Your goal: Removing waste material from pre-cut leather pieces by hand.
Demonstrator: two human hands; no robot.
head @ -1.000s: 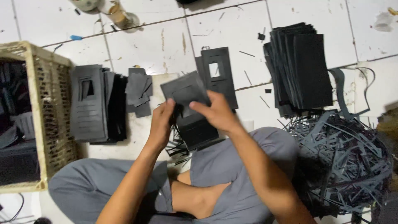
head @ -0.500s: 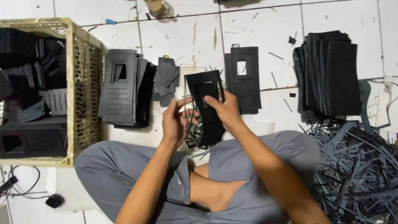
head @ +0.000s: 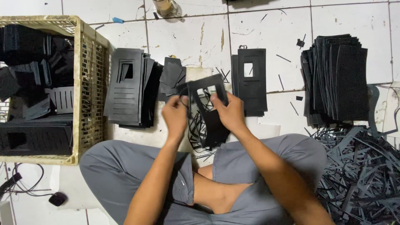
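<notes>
Left hand [head: 175,116] fingers pinching black cut-out sheet [head: 207,109] at edge | right hand [head: 228,112] fingers clamping its middle, raised over lap for handling | finished stack [head: 127,87] beside crate [head: 89,83] within reach

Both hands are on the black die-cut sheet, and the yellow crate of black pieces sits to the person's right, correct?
Not quite. In the head view both hands, left and right, do hold the black die-cut sheet, but the yellow crate of black pieces sits to the person's left.
</notes>
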